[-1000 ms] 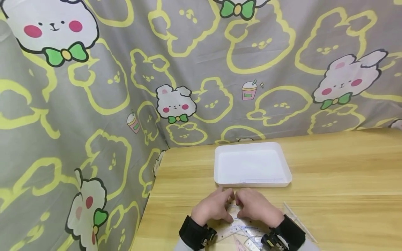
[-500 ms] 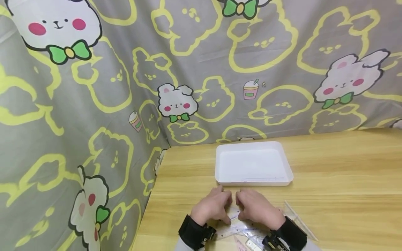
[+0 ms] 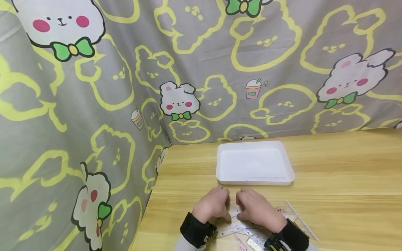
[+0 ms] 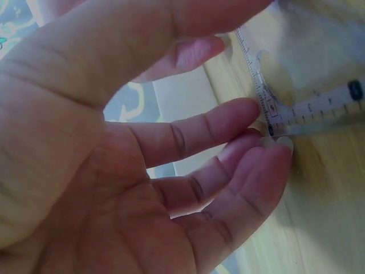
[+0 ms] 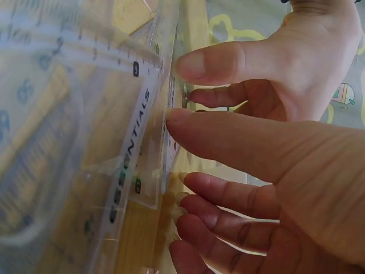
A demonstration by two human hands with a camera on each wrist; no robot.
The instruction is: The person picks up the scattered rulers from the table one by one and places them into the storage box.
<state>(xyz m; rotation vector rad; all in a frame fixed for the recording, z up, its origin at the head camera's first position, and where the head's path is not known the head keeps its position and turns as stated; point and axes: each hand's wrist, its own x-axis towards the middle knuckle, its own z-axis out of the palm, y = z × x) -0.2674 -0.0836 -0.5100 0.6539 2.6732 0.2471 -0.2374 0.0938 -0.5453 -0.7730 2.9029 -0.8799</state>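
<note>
Several clear plastic drawing tools lie overlapping on the table between my hands. My left hand [image 3: 211, 205] has its fingers bent at the corner of a clear set square [image 4: 308, 114], thumb on the near side. My right hand [image 3: 255, 209] faces it, thumb and fingertips at the edges of the same piece [image 5: 169, 145]. Under the right wrist lie a clear piece marked ESSENTIALS [image 5: 130, 154], a pinkish set square [image 3: 241, 243] and a small white piece [image 3: 253, 244]. The hands partly cover the pile, so the exact grip is hard to see.
A shallow white tray [image 3: 255, 142] stands just beyond the hands, with a clear ruler [image 3: 265, 179] along its near side. A thin pale strip [image 3: 302, 220] lies slanted right of the right hand. A patterned curtain [image 3: 220, 62] borders the wooden table [image 3: 345, 174].
The fingers of my two hands have moved slightly apart, with the left hand shifting a little left. The head view has drifted slightly. The tray stays where it was.
</note>
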